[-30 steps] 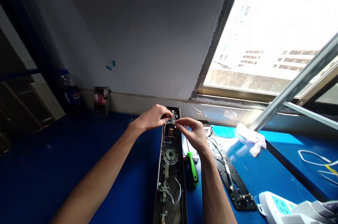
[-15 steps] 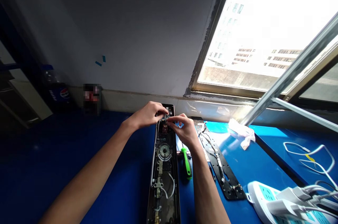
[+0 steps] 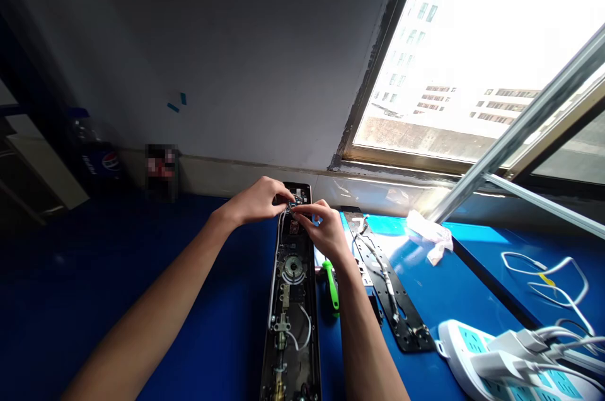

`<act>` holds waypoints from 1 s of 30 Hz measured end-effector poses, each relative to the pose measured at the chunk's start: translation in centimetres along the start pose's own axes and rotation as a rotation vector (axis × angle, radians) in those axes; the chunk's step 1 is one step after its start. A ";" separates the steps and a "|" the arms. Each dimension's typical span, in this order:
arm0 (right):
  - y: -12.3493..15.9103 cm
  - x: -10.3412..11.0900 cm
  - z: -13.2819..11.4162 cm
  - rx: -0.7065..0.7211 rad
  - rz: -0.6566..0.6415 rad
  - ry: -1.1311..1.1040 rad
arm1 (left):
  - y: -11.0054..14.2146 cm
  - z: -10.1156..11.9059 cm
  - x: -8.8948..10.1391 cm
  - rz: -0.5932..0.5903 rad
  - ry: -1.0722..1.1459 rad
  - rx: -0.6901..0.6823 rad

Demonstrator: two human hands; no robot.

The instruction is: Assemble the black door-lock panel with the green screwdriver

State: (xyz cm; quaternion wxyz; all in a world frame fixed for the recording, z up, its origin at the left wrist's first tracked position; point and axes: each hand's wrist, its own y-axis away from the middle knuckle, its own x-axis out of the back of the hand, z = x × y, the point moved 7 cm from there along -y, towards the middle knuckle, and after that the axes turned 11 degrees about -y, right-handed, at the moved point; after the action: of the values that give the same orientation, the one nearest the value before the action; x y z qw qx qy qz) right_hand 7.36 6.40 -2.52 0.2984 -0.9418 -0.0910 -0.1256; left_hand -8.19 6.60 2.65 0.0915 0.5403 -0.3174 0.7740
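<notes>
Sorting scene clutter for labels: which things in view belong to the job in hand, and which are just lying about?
In the job:
- open black housing
- left hand and right hand, at its far end
- likely: green screwdriver and perforated black plate, lying to its right

Probably just lying about:
- Pepsi bottle
- crumpled white wrapping
- white cable
- power strip

The screwdriver (image 3: 331,287) lies between casing (image 3: 308,281) and plate (image 3: 379,281).

Btl (image 3: 97,160) nr wall (image 3: 236,73), pwr strip (image 3: 472,342)
</notes>
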 end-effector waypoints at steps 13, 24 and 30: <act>0.3 0.6 -0.7 0.047 -0.068 0.025 | 1.2 0.3 -0.7 -0.112 0.002 0.020; 0.7 0.9 -0.9 0.090 -0.124 0.052 | 2.0 2.0 -1.5 -0.025 -0.057 -0.021; 0.7 0.8 -0.5 0.114 -0.127 0.077 | 1.8 2.0 -1.7 -0.025 -0.077 -0.045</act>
State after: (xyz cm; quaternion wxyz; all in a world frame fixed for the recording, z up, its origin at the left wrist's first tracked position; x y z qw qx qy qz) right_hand 8.15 5.60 -2.27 0.3463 -0.9100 -0.1460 -0.1752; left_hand -6.85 4.40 0.89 0.1012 0.5712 -0.3312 0.7441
